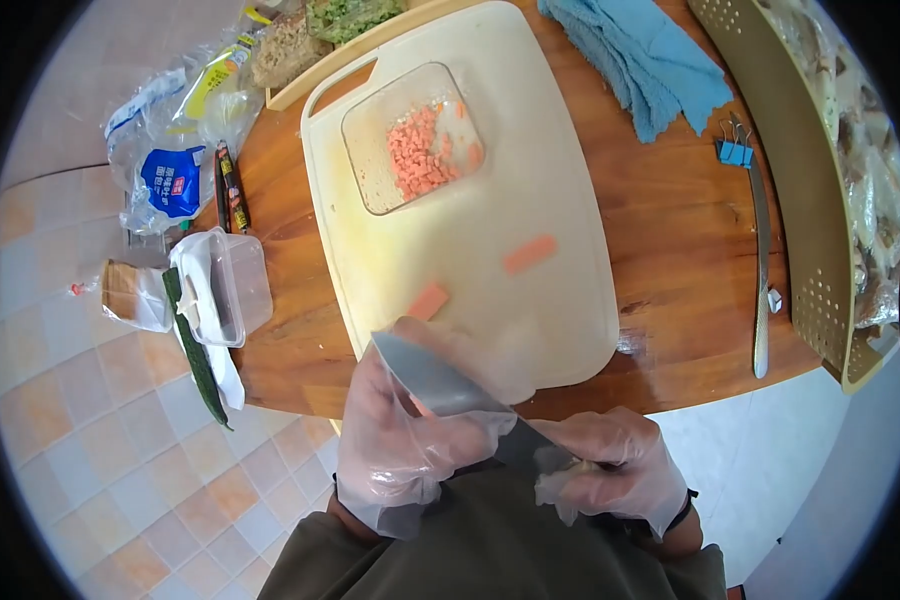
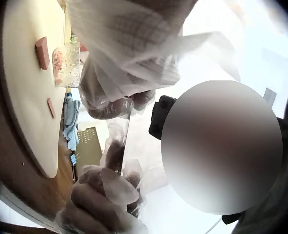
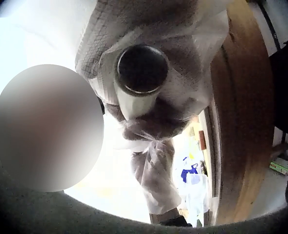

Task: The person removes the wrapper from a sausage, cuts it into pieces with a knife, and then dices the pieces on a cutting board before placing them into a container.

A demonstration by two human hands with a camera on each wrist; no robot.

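My right hand (image 1: 610, 465), in a clear plastic glove, grips the handle (image 3: 134, 100) of a broad kitchen knife (image 1: 440, 380). The blade slants up and left across my gloved left hand (image 1: 395, 440), whose fingers curl about it. In the left wrist view, those fingers (image 2: 117, 105) bend close round the blade's far part. A bit of pink shows at the blade's lower edge, mostly hidden by the left hand. Two pink sausage-like sticks, one near the hand (image 1: 429, 301) and one farther right (image 1: 530, 254), lie on the white cutting board (image 1: 560, 320).
A clear container (image 1: 355, 150) with small pink cubes stands on the board. Left are a plastic box (image 1: 250, 290), a cucumber (image 1: 198, 350) and packaging (image 1: 175, 185). A blue towel (image 1: 645, 60), a long narrow knife (image 1: 761, 260) and an olive basket (image 1: 810, 200) lie right.
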